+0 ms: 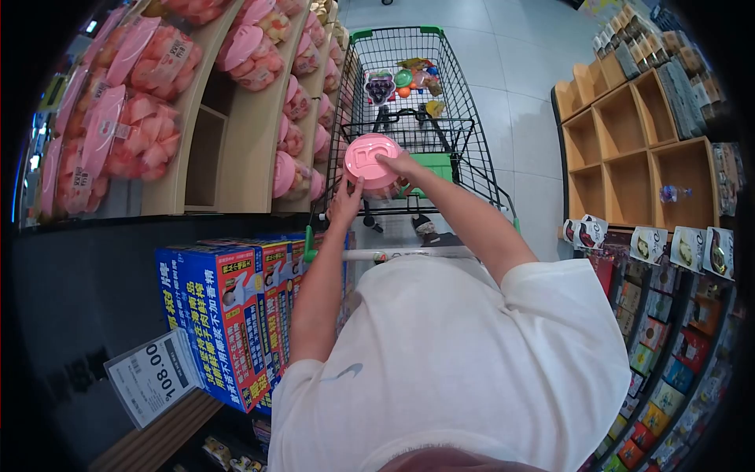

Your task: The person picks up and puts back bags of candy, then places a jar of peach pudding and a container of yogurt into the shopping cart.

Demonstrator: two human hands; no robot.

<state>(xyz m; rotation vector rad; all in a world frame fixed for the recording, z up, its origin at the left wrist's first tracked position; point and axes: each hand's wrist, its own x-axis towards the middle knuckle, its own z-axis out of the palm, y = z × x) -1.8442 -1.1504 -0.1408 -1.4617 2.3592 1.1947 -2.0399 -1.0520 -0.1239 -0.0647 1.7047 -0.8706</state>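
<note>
A clear jar with a round pink lid (370, 160) is held over the near end of a black and green shopping cart (464, 94). My left hand (344, 203) grips the jar's left side, its thumb at the lid's lower edge. On the right, my right hand (399, 167) holds the jar with its thumb on top of the lid. Farther forward in the cart lie a pack of dark round fruit (380, 87), a yellow item (434, 108) and several small colorful packages (417, 77).
Shelves of pink-lidded jars (145, 134) stand at the left. Blue boxes (212, 315) and a price sign (153, 377) are at lower left. A wooden cubby shelf (621, 189) and racks of packets (668, 362) line the right. The cart's handlebar (409, 253) is before my body.
</note>
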